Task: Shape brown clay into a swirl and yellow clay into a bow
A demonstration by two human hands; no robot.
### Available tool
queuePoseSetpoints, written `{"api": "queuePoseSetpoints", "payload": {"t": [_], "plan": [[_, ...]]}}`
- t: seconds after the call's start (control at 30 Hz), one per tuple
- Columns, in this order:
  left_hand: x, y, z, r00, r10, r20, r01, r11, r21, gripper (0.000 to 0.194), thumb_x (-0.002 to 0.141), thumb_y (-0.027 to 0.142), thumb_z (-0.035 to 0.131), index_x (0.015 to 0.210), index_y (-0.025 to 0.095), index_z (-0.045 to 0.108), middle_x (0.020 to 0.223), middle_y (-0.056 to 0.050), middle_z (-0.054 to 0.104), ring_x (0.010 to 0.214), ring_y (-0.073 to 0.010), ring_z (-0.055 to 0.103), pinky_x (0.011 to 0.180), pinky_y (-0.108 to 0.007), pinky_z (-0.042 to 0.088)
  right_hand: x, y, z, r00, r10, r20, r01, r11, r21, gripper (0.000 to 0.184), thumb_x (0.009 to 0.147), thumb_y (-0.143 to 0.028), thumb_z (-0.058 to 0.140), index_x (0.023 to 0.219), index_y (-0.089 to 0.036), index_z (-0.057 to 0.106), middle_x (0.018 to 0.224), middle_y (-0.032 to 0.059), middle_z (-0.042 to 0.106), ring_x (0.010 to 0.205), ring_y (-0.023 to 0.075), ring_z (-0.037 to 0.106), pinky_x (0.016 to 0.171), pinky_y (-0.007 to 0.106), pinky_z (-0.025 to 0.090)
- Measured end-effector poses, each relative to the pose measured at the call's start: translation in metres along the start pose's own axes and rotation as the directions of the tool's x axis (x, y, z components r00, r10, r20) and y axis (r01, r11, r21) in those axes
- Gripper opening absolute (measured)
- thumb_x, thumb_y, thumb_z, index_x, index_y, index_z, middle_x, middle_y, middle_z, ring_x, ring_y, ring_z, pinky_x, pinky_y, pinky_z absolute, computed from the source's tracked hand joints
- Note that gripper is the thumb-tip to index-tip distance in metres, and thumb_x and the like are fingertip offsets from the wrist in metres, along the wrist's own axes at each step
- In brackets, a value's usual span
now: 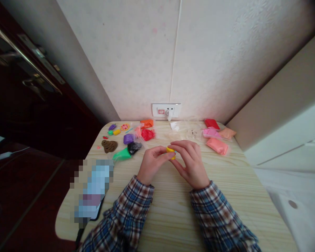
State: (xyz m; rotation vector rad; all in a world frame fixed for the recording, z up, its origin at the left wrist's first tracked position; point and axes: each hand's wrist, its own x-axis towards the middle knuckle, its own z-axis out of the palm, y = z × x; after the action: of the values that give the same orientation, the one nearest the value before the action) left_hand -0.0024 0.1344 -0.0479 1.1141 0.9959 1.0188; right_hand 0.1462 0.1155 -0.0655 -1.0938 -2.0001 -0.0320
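A small lump of yellow modelling clay (170, 149) is pinched between my two hands, above the middle of the table. My left hand (152, 162) grips it from the left with thumb and fingertips. From the other side, the fingers of my right hand (190, 161) press on its top while the thumb lies below. Part of the lump is hidden behind my fingertips. Nearest to my left hand are a green clay packet (122, 154) and a black one (134, 147).
Purple (128, 139), red (148, 134) and orange packets (147, 123) lie at the back. Small clay fruit shapes, including grapes (112, 127), and a brown coil (109, 146) sit at left. A phone (96, 190) with a cable lies front left. Pink packets (217, 146) lie at right.
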Motion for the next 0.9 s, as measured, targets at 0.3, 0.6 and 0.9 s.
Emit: {"api": "queuePoseSetpoints", "payload": {"t": [0.3,0.6,0.9], "plan": [[0.0026,-0.0015,-0.0018,0.994,0.011,0.11,-0.001,0.996,-0.085,0.035,0.066,0.044,0.075,0.079,0.013,0.069,0.077,-0.003,0.068,0.081,-0.0181,0.06,0.08,-0.03,0.044,-0.0004,0.0002,-0.0002,0.999,0.003,-0.04,-0.003,1.0,-0.003,0.029,0.088,-0.026,0.055,0.117,-0.02,0.055,0.11,0.0101,0.063,0.103,0.0239,0.053,0.089,0.042,0.043],[0.0028,-0.0005,-0.0028,0.994,-0.035,0.104,0.041,0.998,-0.052,0.025,0.067,0.037,0.075,0.073,0.014,0.067,0.072,-0.001,0.067,0.076,-0.0161,0.059,0.076,-0.028,0.044,0.0,-0.0023,0.0003,1.0,-0.018,-0.012,0.018,1.0,-0.006,0.031,0.088,-0.026,0.055,0.118,-0.02,0.054,0.11,0.0103,0.063,0.104,0.0243,0.053,0.089,0.042,0.043],[0.0026,-0.0042,-0.0035,0.975,0.049,0.218,-0.037,0.998,-0.056,0.038,0.076,0.051,0.064,0.084,0.014,0.071,0.083,-0.005,0.07,0.082,-0.0185,0.062,0.08,-0.028,0.046,-0.0008,-0.0015,0.0006,1.0,-0.008,-0.03,0.008,1.0,0.012,0.03,0.088,-0.026,0.055,0.118,-0.02,0.053,0.111,0.0102,0.061,0.102,0.0246,0.053,0.088,0.042,0.042]]}}
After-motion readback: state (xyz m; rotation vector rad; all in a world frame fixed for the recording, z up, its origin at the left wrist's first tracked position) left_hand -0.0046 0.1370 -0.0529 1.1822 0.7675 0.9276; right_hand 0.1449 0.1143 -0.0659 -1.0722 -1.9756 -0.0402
